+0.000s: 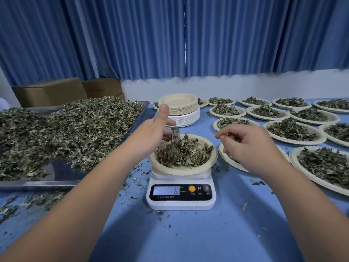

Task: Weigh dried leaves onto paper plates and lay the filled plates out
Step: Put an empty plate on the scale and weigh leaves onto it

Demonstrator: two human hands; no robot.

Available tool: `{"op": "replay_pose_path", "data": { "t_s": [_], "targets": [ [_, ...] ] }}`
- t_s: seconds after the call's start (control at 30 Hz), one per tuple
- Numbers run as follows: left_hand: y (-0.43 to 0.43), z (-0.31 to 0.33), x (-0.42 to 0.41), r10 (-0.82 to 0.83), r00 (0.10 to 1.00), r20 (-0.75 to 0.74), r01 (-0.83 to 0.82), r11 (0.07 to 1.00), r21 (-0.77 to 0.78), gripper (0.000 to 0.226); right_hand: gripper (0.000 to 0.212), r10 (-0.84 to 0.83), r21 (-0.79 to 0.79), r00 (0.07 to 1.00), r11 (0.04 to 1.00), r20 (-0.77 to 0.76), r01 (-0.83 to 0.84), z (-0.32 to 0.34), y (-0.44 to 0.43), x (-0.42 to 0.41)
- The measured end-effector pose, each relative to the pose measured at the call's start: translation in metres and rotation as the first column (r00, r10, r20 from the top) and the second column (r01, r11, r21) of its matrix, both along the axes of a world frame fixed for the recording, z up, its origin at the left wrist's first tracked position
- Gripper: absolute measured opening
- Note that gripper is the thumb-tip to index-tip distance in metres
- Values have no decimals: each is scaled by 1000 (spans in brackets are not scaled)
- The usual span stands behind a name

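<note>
At the far left a metal tray (37,183) sits on the blue tabletop (188,233) and carries a big heap of dried leaves (66,129), with cardboard boxes (51,91) behind it against the blue curtain (132,35). The person's left hand (151,133) hangs over the left edge of a paper plate (183,170), fingers (171,122) spread loose and thumb up, gripping nothing; a few blurred leaf bits are in the air just below it. That plate is full of leaves and stands on a white kitchen scale (181,202) in the middle, whose display shows 6. Behind the scale stands a stack of empty paper plates (179,108). The right hand (249,144) hovers just right of the scale above a filled plate (225,157), fingers loosely curled with no leaf seen between them. Further right, many filled plates (290,129) lie in rows across the tabletop, and leaf crumbs are scattered around the scale
</note>
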State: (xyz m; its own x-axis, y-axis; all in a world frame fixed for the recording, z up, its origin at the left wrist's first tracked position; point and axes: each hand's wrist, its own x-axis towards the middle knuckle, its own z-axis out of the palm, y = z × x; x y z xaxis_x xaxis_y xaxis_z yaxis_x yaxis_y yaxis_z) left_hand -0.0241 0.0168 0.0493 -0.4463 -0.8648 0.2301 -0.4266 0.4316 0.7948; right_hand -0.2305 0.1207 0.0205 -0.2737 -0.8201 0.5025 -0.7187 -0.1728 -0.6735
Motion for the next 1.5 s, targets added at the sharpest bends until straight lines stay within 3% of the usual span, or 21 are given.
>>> {"op": "replay_pose_path", "data": {
  "t_s": [0.1,0.2,0.33,0.5,0.67,0.77,0.9,1.0,1.07,1.13,1.3,1.5],
  "targets": [
    [-1,-2,8,-29,1000,-10,30,1000,9,81,33,5,-2,1000,1000,0,-5,0,0,0],
    [-3,-6,18,-25,992,-125,26,1000,7,75,32,1,-7,1000,1000,2,-1,-1,-1,0],
    [-4,-20,31,110,953,-281,-125,992,-35,41,31,0,-4,1000,1000,-6,0,-2,-1,1],
    [0,-30,46,153,955,-254,-187,975,-118,17,30,-1,-10,1000,1000,-26,1,-3,-2,4],
    [11,-32,41,86,990,-109,-119,930,-347,13,30,1,-2,1000,1000,-23,-1,-3,-2,7],
    [13,-29,42,132,991,-34,-135,911,-390,14,31,-10,2,1000,1000,-10,10,-3,-2,8],
    [7,-19,62,165,942,292,-102,970,-219,35,32,-20,8,1000,1000,9,20,-1,0,9],
    [11,-12,75,-17,917,398,-35,992,123,41,31,-18,13,1000,1000,12,18,0,1,10],
    [15,-14,75,-123,843,524,-2,973,232,46,29,-14,17,1000,1000,6,14,0,1,11],
    [18,-18,70,-171,750,639,8,968,249,54,30,-15,19,1000,1000,7,14,0,1,12],
    [23,-21,60,-174,658,732,-5,972,236,57,28,-15,13,1000,1000,14,14,1,1,12],
    [22,-24,56,-183,638,748,16,974,224,39,28,-16,21,1000,1000,-1,16,0,1,10]
  ]
}}
